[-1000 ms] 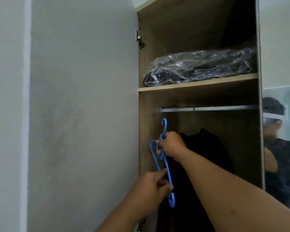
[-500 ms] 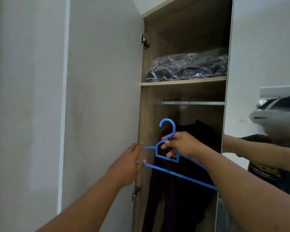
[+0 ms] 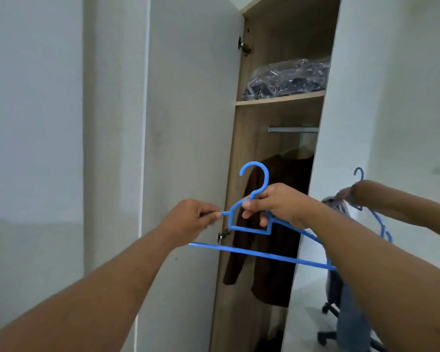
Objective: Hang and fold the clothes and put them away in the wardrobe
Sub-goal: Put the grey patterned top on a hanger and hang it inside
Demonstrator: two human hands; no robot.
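Blue hanger [image 3: 258,226], bare, was held before the open wardrobe [image 3: 277,118]: right hand [image 3: 272,207] gripped its neck, left hand [image 3: 191,222] pinched one shoulder tip. Fetching step, seemingly; next came a garment.

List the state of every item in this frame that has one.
Blue plastic hanger: empty, held by both hands.
Left hand: pinches hanger's end.
Right hand: grips hanger's neck.
Wardrobe door: open.
Dark brown garment: hung on rail.
Plastic-wrapped dark bundle: lying on shelf.
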